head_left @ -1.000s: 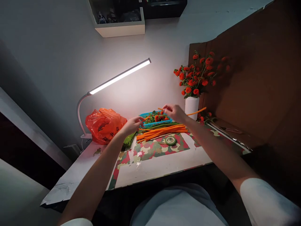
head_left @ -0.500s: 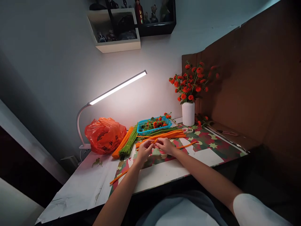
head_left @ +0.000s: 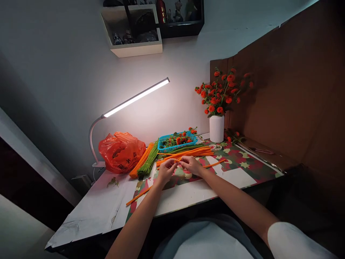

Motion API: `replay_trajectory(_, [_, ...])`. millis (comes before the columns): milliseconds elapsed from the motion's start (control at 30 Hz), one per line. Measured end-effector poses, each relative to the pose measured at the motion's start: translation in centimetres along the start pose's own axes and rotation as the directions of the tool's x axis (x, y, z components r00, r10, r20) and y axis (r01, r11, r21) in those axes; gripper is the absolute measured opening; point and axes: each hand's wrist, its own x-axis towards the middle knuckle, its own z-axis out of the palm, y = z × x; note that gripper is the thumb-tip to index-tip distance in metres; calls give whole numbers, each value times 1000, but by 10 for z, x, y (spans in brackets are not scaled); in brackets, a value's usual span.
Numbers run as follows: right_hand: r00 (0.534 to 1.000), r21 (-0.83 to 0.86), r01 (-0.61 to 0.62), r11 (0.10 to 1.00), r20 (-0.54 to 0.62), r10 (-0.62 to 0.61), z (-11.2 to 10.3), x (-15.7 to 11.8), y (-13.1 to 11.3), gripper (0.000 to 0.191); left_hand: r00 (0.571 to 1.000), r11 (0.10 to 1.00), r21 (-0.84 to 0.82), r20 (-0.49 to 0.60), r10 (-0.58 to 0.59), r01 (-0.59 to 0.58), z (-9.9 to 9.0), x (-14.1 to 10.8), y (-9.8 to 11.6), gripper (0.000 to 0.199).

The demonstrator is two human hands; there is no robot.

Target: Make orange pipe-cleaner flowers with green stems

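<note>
Both my hands meet over the patterned mat, fingertips almost touching. My left hand (head_left: 166, 171) pinches a small piece of orange pipe cleaner (head_left: 176, 160), and my right hand (head_left: 191, 166) grips it from the other side. Much of that piece is hidden by the fingers. One orange pipe cleaner (head_left: 217, 163) extends along the mat to the right of my right hand; another length (head_left: 138, 196) shows left of my left wrist. Whether either joins the held piece, I cannot tell. Just behind my hands lies a pile of orange pipe cleaners (head_left: 201, 151).
Bundles of orange (head_left: 142, 162) and green pipe cleaners (head_left: 149, 160) lie left, beside a red plastic bag (head_left: 121, 153). Behind are a blue basket (head_left: 163, 148) of flower stems and a white vase (head_left: 216, 129) of orange-red flowers. A lit lamp (head_left: 137, 97) overhangs the table.
The whole view has shifted slightly. My hands stay together on the orange piece, with only small finger movements.
</note>
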Motion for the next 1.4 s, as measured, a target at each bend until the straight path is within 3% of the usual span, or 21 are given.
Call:
replay_trajectory(433, [999, 14, -17, 1000, 32, 17, 0, -1, 0, 26, 995, 988, 129, -29, 91, -86, 0, -1, 1, 29])
replay_trajectory(1000, [997, 156, -69, 985, 36, 65, -3, -3, -9, 21, 995, 996, 32, -67, 80, -78, 0, 0, -1, 26])
replay_trajectory(1400, [964, 407, -188, 894, 249, 90, -8, 2, -4, 39, 997, 996, 29, 8, 79, -79, -1, -2, 10, 30])
